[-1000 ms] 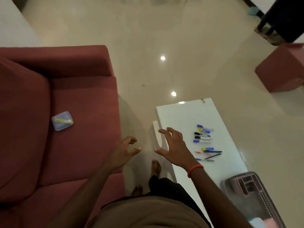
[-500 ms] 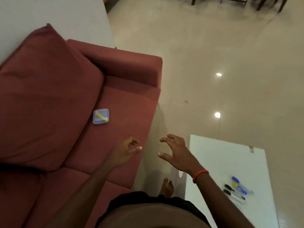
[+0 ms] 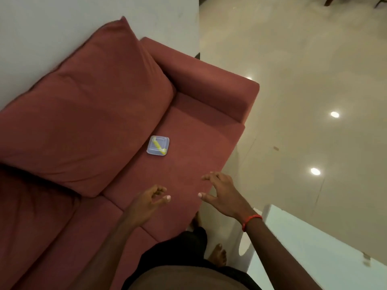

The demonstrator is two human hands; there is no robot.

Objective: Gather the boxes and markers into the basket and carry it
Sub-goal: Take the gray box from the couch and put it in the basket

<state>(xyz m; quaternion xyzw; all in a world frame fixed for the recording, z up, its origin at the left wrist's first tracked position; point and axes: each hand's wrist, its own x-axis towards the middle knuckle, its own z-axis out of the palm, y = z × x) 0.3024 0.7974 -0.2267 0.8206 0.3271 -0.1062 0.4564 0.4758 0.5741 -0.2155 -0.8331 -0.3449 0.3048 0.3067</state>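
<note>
Both hands are out in front and hold nothing. The left hand has loose, bent fingers; the right hand is spread wide. The small clear box lies farther away on the red sofa, beside a big cushion. A white table stands to the right

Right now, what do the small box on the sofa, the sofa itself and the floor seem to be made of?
The box looks like translucent plastic, slightly glossy: a yellow thing shows through its lid. The sofa seems matte dull-red fabric: soft creases, no shine. The floor is polished beige tile or stone, I cannot tell which: it mirrors round lights.
</note>
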